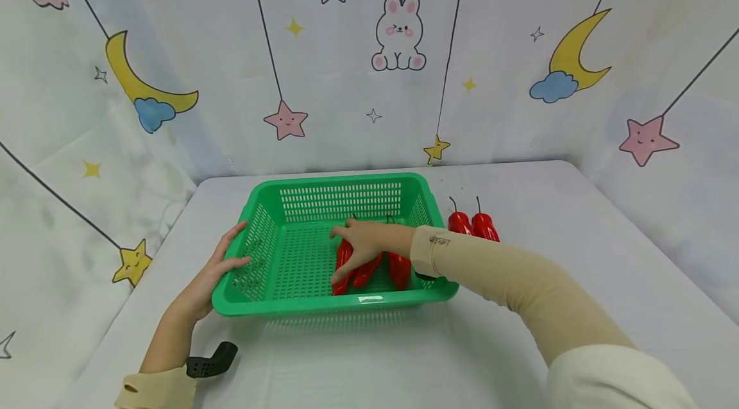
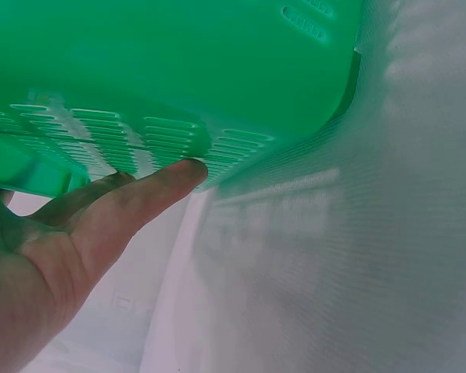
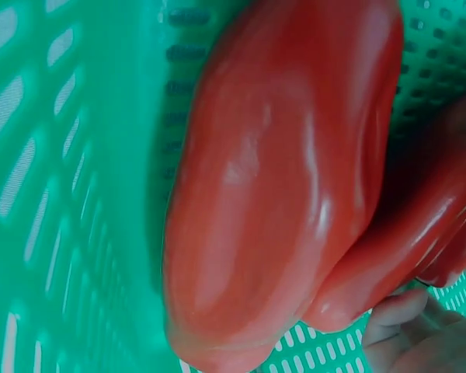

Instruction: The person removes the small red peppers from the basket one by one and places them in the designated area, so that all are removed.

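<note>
A green plastic basket point(image 1: 335, 309) with slotted walls stands on the table. At its left side my left hand point(image 1: 210, 274) holds the rim, with digits over the edge and others straight along the outer wall in the left wrist view. Inside, several red peppers point(image 1: 399, 271) lie toward the right. My right hand point(image 1: 366, 242) reaches in above the leftmost pepper point(image 1: 343, 261), thumb and fingers spread to either side of it. A large pepper point(image 3: 276, 179) fills the right wrist view, with right fingers point(image 3: 396, 318) at its lower right. The right forearm hides part of the basket.
Two more red peppers point(image 1: 484, 227) lie on the white table point(image 1: 577, 236), right of the basket, partly behind the right sleeve point(image 1: 496, 265). A patterned curtain point(image 1: 358, 75) hangs behind the table. A black wrist mount point(image 1: 212, 361) sticks out from the left wrist.
</note>
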Demonstrator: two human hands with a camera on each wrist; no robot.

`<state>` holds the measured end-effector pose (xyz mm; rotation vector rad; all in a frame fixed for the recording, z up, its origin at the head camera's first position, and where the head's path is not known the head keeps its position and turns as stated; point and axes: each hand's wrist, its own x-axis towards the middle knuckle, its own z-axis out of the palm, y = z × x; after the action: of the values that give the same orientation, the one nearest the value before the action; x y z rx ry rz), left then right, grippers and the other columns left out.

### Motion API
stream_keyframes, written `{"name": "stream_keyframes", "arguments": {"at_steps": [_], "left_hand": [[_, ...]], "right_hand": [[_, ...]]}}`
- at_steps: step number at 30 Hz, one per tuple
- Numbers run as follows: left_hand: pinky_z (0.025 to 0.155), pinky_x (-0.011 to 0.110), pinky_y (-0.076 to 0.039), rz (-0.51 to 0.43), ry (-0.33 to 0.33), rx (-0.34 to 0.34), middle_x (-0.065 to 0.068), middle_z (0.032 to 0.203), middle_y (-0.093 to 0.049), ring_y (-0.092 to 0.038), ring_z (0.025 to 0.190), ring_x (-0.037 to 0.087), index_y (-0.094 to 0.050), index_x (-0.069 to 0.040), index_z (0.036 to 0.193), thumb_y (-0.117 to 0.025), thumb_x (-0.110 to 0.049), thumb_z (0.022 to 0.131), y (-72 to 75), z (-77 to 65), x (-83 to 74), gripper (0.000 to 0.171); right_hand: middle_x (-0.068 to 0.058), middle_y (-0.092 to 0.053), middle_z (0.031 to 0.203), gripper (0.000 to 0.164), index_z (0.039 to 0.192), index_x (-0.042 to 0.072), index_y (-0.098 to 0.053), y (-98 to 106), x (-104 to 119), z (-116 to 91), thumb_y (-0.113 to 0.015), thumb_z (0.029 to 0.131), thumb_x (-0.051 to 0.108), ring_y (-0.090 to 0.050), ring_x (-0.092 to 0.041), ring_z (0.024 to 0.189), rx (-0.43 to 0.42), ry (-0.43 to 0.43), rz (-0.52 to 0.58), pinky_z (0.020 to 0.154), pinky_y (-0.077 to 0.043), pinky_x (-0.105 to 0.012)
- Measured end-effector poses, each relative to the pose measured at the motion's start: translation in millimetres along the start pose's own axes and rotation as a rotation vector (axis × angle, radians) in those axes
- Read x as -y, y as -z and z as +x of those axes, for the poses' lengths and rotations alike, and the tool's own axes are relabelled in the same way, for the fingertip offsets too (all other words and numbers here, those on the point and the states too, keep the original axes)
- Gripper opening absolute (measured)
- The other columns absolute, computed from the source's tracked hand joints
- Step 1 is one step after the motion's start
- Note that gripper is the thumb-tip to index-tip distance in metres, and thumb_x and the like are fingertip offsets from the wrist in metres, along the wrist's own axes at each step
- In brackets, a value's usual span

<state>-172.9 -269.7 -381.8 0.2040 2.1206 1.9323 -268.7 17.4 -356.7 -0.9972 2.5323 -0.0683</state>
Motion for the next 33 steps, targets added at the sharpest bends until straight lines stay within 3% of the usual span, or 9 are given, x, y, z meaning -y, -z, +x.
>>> {"name": "stream_keyframes", "arguments": {"at_steps": [17, 24, 33], "left_hand": [[0.078, 0.039, -0.044, -0.003, 0.003, 0.000, 0.014, 0.146, 0.004, -0.022, 0.119, 0.043, -0.003, -0.039, 0.145, -0.041, -0.021, 0.096, 0.3, 0.6, 1.1, 0.065], [0.078, 0.039, -0.044, -0.001, 0.003, 0.002, 0.014, 0.145, 0.003, -0.023, 0.118, 0.043, -0.002, -0.039, 0.145, -0.041, -0.021, 0.096, 0.3, 0.9, 0.1, 0.065], [0.078, 0.039, -0.045, -0.003, 0.009, -0.001, 0.013, 0.146, 0.004, -0.023, 0.119, 0.043, -0.003, -0.039, 0.145, -0.042, -0.021, 0.096, 0.1, 0.1, 0.1, 0.065]], "right_hand": [[-0.004, -0.040, 0.131, 0.088, 0.138, 0.029, -0.034, -6.0, 2.9, 5.4, -0.060, 0.066, 0.072, -0.047, -0.019, 0.102, 0.012, -0.003, -0.120, 0.072, -0.046, -0.029], [-0.004, -0.034, 0.133, 0.085, 0.137, 0.031, -0.035, -5.1, 2.4, 5.1, -0.066, 0.066, 0.066, -0.046, -0.019, 0.103, 0.032, 0.024, -0.076, 0.076, -0.045, -0.033], [-0.003, -0.036, 0.122, 0.080, 0.132, 0.020, -0.042, -2.9, -0.3, 3.9, -0.073, 0.067, 0.055, -0.048, -0.014, 0.097, 0.035, 0.057, 0.016, 0.076, -0.045, -0.027]]}}
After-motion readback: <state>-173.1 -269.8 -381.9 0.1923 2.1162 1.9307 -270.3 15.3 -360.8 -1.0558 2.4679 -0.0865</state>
